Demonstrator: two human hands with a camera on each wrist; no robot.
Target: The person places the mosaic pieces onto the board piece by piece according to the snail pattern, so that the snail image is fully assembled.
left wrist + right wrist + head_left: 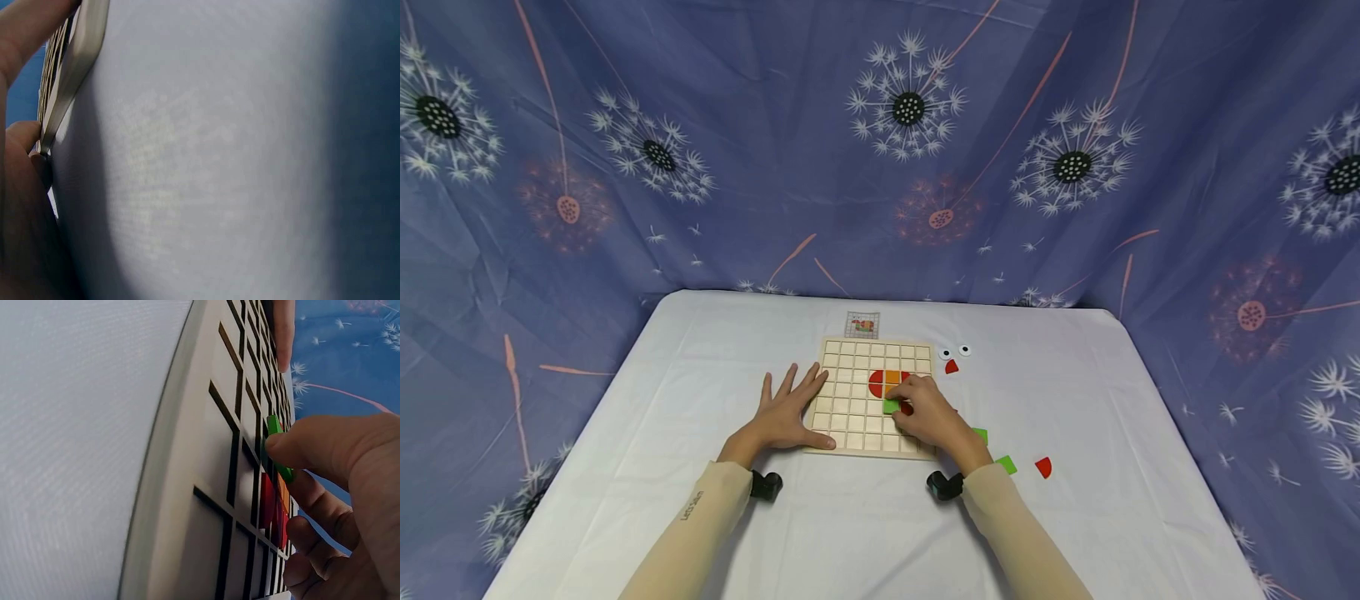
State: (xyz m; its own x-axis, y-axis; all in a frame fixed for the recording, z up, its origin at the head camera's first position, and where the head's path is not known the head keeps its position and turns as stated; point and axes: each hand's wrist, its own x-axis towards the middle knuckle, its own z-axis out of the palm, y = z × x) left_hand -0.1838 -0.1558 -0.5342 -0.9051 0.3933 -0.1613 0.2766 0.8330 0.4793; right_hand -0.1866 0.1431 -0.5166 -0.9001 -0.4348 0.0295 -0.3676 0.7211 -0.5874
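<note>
A wooden grid board (850, 421) lies on the white table. My left hand (781, 417) is spread along its left edge, fingers straight, with the thumb at the near corner; the left wrist view shows the board's side (84, 56) against the fingers. Between thumb and index finger, my right hand (934, 412) pinches a green square tile (273, 426). That tile is tilted just over a grid cell in the right wrist view. Beside it, orange squares (892, 377) and red rounded pieces (876, 383) sit in the cells. The right fingers partly hide these pieces.
A small picture card (862, 325) lies beyond the board. Two eye discs (965, 350) and a red quarter piece (952, 367) are off its far right. Green squares (1006, 465) and another red quarter piece (1043, 467) lie right of my right wrist. A patterned curtain (775, 167) hangs behind.
</note>
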